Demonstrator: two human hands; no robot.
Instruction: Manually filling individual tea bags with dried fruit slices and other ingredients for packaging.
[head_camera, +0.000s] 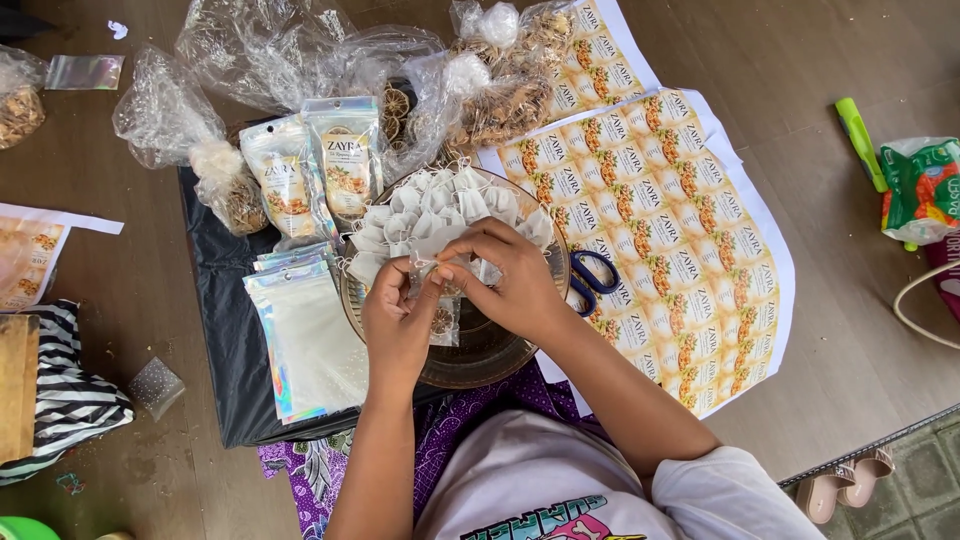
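Observation:
My left hand (398, 322) and my right hand (508, 275) meet over a round glass bowl (478, 362). Both pinch the top of one small white mesh sachet (443, 312) with dried slices inside. Several more white sachets (430, 212) are heaped along the far side of the bowl. A stack of empty holographic pouches (305, 335) lies just left of my left hand on a black sheet (222, 320). Two filled printed pouches (315, 170) lean beyond that stack. Blue-handled scissors (597, 282) lie right of the bowl.
Sticker sheets (672, 235) with orange labels spread on the wooden floor at right. Clear plastic bags (270, 60) with dried slices lie at the back. A green marker (860, 140) and a green packet (922, 188) sit far right. Striped cloth (62, 400) lies at left.

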